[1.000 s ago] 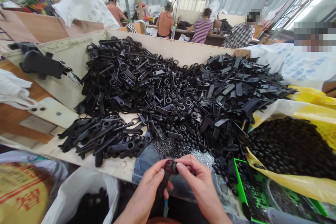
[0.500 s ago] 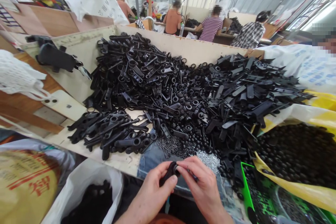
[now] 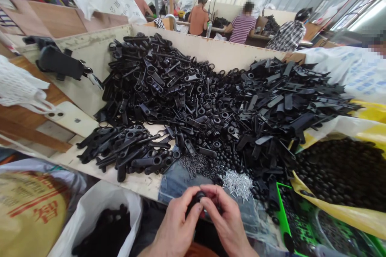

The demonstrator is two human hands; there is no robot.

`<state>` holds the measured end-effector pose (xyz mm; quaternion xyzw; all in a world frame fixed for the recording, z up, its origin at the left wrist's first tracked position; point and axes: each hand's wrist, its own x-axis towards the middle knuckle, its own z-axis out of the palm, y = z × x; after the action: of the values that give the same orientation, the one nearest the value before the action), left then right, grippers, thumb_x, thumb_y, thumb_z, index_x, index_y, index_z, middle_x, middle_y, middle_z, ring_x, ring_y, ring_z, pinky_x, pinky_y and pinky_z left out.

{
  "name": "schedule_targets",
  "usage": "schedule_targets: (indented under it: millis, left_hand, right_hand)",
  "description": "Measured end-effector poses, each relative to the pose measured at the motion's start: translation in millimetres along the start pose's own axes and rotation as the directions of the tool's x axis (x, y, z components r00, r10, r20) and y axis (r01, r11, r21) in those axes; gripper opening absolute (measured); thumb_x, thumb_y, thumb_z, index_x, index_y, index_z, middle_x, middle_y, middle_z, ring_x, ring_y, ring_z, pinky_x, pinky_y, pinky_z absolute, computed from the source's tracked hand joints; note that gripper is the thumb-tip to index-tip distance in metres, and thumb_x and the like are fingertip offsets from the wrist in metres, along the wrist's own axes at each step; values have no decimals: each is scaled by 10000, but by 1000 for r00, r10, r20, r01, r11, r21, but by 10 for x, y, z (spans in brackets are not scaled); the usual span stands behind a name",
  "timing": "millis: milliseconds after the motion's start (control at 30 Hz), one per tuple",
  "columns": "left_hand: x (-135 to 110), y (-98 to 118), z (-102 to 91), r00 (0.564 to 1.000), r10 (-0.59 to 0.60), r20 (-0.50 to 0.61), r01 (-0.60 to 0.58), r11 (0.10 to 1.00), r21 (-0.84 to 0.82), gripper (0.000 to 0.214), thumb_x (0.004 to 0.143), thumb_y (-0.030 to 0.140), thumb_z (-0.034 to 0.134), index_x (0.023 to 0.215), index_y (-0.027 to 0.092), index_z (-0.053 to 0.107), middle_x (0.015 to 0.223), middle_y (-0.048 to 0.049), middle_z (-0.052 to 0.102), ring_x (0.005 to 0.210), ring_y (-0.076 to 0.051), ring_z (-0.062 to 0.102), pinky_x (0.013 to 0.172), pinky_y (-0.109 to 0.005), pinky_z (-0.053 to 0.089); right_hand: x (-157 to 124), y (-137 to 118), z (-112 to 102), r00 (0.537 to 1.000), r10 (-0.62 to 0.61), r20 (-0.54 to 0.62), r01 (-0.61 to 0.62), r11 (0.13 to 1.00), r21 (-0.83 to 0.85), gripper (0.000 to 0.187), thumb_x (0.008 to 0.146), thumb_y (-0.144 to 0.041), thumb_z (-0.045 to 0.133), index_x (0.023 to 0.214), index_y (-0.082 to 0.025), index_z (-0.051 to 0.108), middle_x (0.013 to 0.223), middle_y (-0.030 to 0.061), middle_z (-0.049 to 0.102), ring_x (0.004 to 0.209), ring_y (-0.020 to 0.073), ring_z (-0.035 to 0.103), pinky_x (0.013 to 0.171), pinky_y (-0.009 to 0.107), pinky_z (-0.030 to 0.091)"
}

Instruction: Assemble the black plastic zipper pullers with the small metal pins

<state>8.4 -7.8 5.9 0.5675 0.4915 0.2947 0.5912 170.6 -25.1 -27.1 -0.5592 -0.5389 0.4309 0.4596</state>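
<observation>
A black plastic part with a rounded end [image 3: 199,196] is held between my two hands over the front edge of the bench. My left hand [image 3: 177,217] wraps round it from the left, thumb on the near side. From the right, my right hand [image 3: 224,215] pinches at the same part with thumb and fingers. Most of the part is hidden by the fingers. Just beyond my hands lie a heap of silver screws [image 3: 237,184], a heap of darker grey screws [image 3: 193,164] and small black balls [image 3: 229,162] on a denim cloth [image 3: 170,186].
Piled black lever-like parts [image 3: 157,80] and flat black pieces [image 3: 289,96] fill the bench. A white sack [image 3: 134,209] stands front left. At right are a green tray [image 3: 282,209] and a yellow-edged bag [image 3: 304,188] of black balls. A phone [image 3: 74,118] lies left. Co-workers sit beyond.
My right hand's fingers have closed further round the black part, and both hands are nearer each other. The part's end is turned differently. The view has shifted slightly.
</observation>
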Motion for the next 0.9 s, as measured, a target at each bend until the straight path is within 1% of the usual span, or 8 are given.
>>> schedule_targets:
  millis: [200,300,400,500,567,633,733,900]
  left_hand:
    - [21,-61,-93,989,147,-17,-138,961,239,357,951,216,547,1216,316,765,1254,-121,736,1132,-350,646,1051,-445,415]
    - [-5,-42,-157,997,29,-73,-17,988,156,431,890,197,625,1294,324,705,1274,-105,726,1189,-354,622,1093,-470,372]
    - [-29,-34,-239,976,-211,-58,216,972,90,402,808,213,706,1204,279,695,1171,-94,749,1163,-334,633,1004,-417,430]
    - [-25,-94,-316,955,-293,54,286,952,105,206,809,240,666,1014,230,646,850,-15,713,846,-227,659,748,-305,459]
    - [-18,-149,-344,938,-321,129,314,947,67,194,833,251,612,1020,215,574,692,61,591,641,-152,563,591,-255,383]
    - [-16,-184,-345,931,-321,174,325,946,5,233,838,241,583,1061,201,527,675,83,541,615,-126,527,574,-243,366]
    - [-27,-192,-308,940,-289,179,309,947,-92,292,828,225,562,1108,190,488,720,68,571,618,-115,555,624,-252,418]
    - [-43,-213,-248,948,-268,169,296,940,-169,336,852,327,528,1153,194,460,843,20,638,441,-52,443,484,-234,321]
  right_hand:
    - [67,-25,84,962,273,20,-269,929,255,455,844,-641,713,994,-213,746,749,15,668,626,159,586,547,240,486]
    - [132,-21,130,933,347,98,-360,883,300,469,809,-646,748,928,-194,767,712,2,656,527,103,479,469,202,377]
    - [166,19,171,923,345,172,-381,885,269,481,821,-647,734,959,-191,798,713,10,674,489,89,435,451,204,344]
    - [181,63,207,951,226,212,-266,946,185,454,878,-621,684,943,-193,821,766,45,703,654,165,590,600,259,472]
    - [193,80,229,962,162,221,-195,971,137,442,913,-601,649,963,-199,827,797,57,711,766,206,636,695,291,502]
    - [209,85,249,963,149,224,-177,978,109,449,935,-597,619,991,-203,827,804,60,710,778,214,641,698,296,500]
    - [234,80,275,964,156,214,-179,980,92,463,938,-606,608,996,-200,825,804,62,713,775,217,643,691,297,496]
    - [227,97,288,948,210,237,-245,961,130,495,930,-622,606,1051,-187,810,842,72,729,768,212,648,700,306,494]
